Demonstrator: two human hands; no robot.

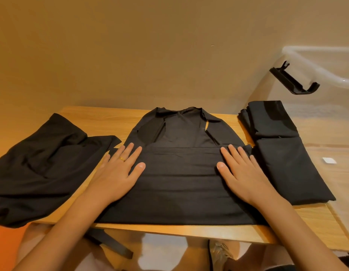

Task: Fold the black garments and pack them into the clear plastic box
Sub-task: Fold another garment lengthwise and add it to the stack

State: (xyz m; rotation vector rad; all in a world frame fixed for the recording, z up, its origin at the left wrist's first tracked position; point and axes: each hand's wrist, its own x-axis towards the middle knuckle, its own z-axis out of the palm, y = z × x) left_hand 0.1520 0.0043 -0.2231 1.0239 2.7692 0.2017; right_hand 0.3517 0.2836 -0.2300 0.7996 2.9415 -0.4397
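Note:
A black garment [179, 173] lies flat in the middle of the wooden table [209, 233], its lower part folded up over the body and its neckline toward the wall. My left hand [119, 173] presses flat on its left edge, fingers straight. My right hand [242, 171] presses flat on its right side the same way. A loose, unfolded black garment [42, 169] is heaped at the left. Inside the clear plastic box [326, 122] at the right lie folded black garments [283, 149].
The box's black latch clip [293, 81] sticks out from its rim at upper right. A beige wall stands right behind the table. A small white label [329, 160] shows on the box. A black strap [109, 243] hangs below the table's front edge.

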